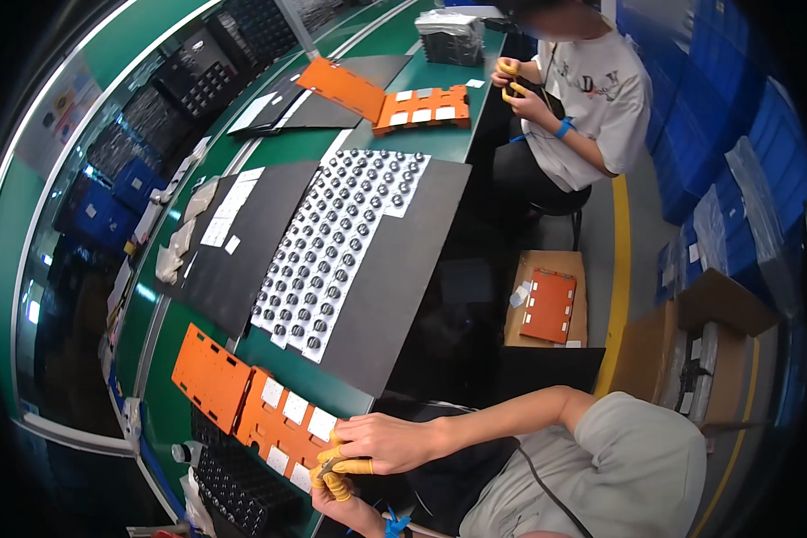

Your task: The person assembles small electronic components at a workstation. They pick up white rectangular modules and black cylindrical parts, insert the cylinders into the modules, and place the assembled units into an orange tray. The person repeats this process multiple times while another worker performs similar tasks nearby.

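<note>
At the lower middle, my left hand (336,498), wearing yellow finger covers and a blue wrist strap, pinches a small greyish piece (328,466). Its exact kind is too small to make out. My right hand (372,442), also in yellow finger covers, reaches in from the right with its fingers closed at the same piece. Both hands are at the near end of an orange hinged fixture (282,429), which lies opened out. White square pieces (322,423) sit on the fixture's near half, and its slotted orange lid (209,377) lies folded back to the left.
A white sheet with rows of black round parts (323,242) lies on a dark mat (403,278). Beyond it stands another open orange fixture (421,109). A co-worker (583,99) sits at the far right. Black trays (242,484) are beside my fixture; cardboard boxes (641,359) stand right.
</note>
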The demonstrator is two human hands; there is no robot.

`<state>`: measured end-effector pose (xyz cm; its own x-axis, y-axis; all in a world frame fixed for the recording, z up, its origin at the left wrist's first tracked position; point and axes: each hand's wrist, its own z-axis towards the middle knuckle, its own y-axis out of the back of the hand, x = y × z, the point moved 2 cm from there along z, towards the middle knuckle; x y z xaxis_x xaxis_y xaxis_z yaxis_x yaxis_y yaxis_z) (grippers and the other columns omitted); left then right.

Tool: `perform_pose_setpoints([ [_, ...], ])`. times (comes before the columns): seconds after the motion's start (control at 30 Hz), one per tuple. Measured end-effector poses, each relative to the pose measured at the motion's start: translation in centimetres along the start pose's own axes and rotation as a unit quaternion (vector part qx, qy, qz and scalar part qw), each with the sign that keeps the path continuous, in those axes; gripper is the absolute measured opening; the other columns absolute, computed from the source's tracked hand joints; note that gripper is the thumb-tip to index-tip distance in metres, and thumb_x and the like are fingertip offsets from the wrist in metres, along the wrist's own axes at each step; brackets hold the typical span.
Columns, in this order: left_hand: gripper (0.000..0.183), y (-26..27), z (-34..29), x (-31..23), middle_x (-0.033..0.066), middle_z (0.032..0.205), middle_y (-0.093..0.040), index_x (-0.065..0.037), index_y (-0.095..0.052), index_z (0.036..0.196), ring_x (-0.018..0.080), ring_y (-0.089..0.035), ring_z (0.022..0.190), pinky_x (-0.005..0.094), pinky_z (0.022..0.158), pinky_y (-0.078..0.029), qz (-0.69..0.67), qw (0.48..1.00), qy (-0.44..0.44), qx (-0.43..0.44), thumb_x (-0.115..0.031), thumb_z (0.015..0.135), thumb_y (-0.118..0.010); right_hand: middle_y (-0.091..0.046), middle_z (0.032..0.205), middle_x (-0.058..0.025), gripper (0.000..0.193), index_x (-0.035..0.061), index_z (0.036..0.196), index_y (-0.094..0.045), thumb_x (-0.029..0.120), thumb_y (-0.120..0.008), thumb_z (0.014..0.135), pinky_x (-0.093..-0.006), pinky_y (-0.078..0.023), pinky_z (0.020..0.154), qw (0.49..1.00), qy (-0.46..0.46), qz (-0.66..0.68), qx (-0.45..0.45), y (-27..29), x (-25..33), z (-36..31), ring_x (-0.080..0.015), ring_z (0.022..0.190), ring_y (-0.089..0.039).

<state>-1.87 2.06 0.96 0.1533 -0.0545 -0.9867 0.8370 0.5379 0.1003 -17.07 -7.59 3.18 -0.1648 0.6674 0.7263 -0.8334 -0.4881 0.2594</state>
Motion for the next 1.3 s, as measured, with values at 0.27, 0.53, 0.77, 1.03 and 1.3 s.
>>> perform_pose_setpoints([
  [0.27, 0.028, 0.4, 5.3, -1.6, 0.0085, 0.086, -0.066, 0.009, -0.065, 0.101, 0.013, -0.057, 0.076, 0.0295, 0.068, -0.05, 0.211, 0.969, -0.113, -0.053, -0.018, 0.102, -0.06, -0.056, 0.09, -0.016, 0.025, -0.0042, 0.105, -0.062, 0.019, -0.055, 0.101, -0.0436, -0.048, 0.07, 0.996, -0.083, 0.018, -0.041, 1.1, -1.7, -1.4, -0.0334, 0.083, -0.057],
  [0.53, 0.042, 3.2, 12.5, -5.5, 0.0124, 0.073, -0.064, 0.005, -0.068, 0.091, 0.0215, -0.06, 0.065, 0.0342, 0.058, -0.045, 0.509, 0.849, -0.078, -0.117, -0.036, 0.096, -0.067, -0.055, 0.082, -0.0164, 0.023, -0.0042, 0.09, -0.058, 0.016, -0.054, 0.099, -0.0432, -0.047, 0.07, 0.99, -0.121, 0.067, 0.014, -0.6, -1.9, -3.8, -0.0352, 0.078, -0.056],
  [0.77, 0.035, 5.2, 16.9, -4.3, 0.0231, 0.091, -0.07, -0.001, -0.074, 0.095, 0.0407, -0.068, 0.086, 0.0474, 0.074, -0.052, 0.612, 0.788, -0.035, -0.056, -0.035, 0.091, -0.069, -0.058, 0.081, -0.0141, 0.016, 0.0, 0.087, -0.062, 0.015, -0.061, 0.092, -0.0425, -0.048, 0.066, 0.997, -0.052, 0.055, -0.03, 0.0, -1.4, -4.7, -0.0336, 0.076, -0.059],
  [1.03, 0.029, 5.3, 17.8, -6.3, 0.0231, 0.092, -0.071, -0.002, -0.074, 0.092, 0.0425, -0.068, 0.09, 0.0509, 0.077, -0.054, 0.68, 0.723, -0.004, -0.119, -0.031, 0.088, -0.072, -0.059, 0.072, -0.0136, 0.006, -0.0013, 0.086, -0.069, 0.004, -0.067, 0.085, -0.0377, -0.044, 0.057, 0.992, -0.09, 0.085, 0.014, 1.3, -0.7, -5.0, -0.0296, 0.063, -0.057],
  [1.3, 0.03, 5.2, 16.5, -2.3, 0.0268, 0.086, -0.067, 0.002, -0.064, 0.083, 0.0466, -0.066, 0.084, 0.0541, 0.07, -0.054, 0.686, 0.719, -0.032, -0.104, -0.026, 0.091, -0.065, -0.064, 0.077, -0.0147, 0.008, -0.0016, 0.088, -0.07, 0.005, -0.065, 0.087, -0.0388, -0.048, 0.06, 0.99, -0.104, 0.085, 0.038, 0.9, -1.7, -5.1, -0.0316, 0.068, -0.061],
])
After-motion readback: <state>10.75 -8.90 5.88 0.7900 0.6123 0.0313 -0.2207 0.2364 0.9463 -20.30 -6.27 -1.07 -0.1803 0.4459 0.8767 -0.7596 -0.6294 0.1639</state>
